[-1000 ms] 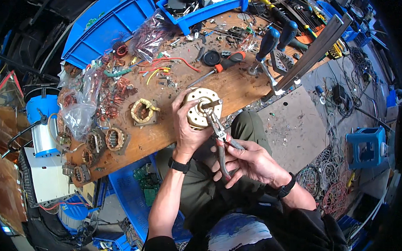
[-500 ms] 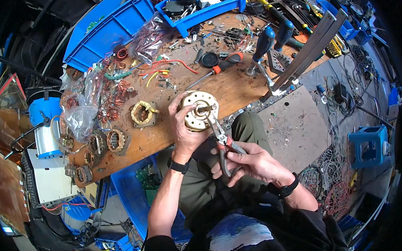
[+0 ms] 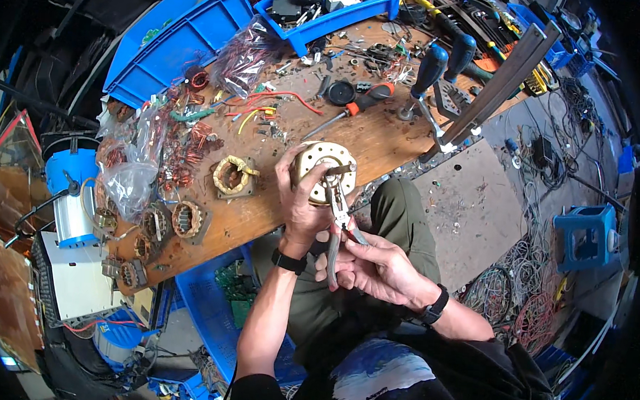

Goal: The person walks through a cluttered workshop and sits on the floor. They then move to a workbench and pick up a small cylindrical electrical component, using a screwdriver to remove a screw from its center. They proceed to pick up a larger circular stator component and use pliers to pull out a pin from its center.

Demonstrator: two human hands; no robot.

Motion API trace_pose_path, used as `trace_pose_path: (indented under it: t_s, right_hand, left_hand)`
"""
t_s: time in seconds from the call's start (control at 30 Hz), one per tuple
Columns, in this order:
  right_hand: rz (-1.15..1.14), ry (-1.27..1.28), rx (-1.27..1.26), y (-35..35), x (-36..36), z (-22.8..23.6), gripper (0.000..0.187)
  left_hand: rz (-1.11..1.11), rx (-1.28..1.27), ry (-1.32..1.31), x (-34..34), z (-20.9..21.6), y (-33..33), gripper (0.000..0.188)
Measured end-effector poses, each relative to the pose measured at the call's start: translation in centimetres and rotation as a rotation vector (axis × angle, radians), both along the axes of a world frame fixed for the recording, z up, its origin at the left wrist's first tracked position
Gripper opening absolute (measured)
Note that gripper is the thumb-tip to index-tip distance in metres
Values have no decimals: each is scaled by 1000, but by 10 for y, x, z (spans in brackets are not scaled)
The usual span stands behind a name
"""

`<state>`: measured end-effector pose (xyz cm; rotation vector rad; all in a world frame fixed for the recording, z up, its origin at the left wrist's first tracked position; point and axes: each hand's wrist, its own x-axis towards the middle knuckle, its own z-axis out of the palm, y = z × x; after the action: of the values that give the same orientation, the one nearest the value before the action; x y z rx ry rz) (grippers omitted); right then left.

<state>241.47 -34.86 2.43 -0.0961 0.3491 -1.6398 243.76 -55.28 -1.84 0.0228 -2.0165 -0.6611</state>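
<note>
My left hand point(image 3: 302, 212) grips a round cream-coloured metal part point(image 3: 313, 155) with small holes around its rim, holding it up near the table edge. At its centre is a ring with a dark bar-like piece point(image 3: 340, 170) across it. Closed around the handles of long-nosed pliers point(image 3: 340, 217) with grey-and-red grips, my right hand point(image 3: 374, 271) keeps their jaws at that centre, touching or overlapping the bar. Whether the jaws are clamped on it I cannot tell.
On the wooden table point(image 3: 260, 215) lie a yellow-wrapped stator point(image 3: 232, 175), several other stators, copper coils, wires and a screwdriver point(image 3: 358, 108). Clamps with blue handles point(image 3: 432, 69) stand at the right, beside an upright metal bar point(image 3: 499, 83). Blue bins point(image 3: 179, 41) stand behind.
My right hand has brought the pliers left and turned them more upright, with the jaws now over the part's centre. The view has shifted slightly.
</note>
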Motion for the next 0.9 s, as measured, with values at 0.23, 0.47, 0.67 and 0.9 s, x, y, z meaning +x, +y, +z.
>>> trace_pose_path:
  t_s: [0.23,0.47,0.67,0.9]
  right_hand:
    - [-11,-20,137,1,-4,4,43]
    - [42,54,96,10,-31,5,34]
    - [112,102,30,17,-54,1,34]
    - [136,86,117,30,-64,2,37]
  left_hand:
    - [-25,13,-4,0,1,-3,82]
    - [-12,10,-66,3,9,-1,83]
    - [-29,-3,-59,2,13,-1,84]
    - [-50,24,-67,1,15,0,80]
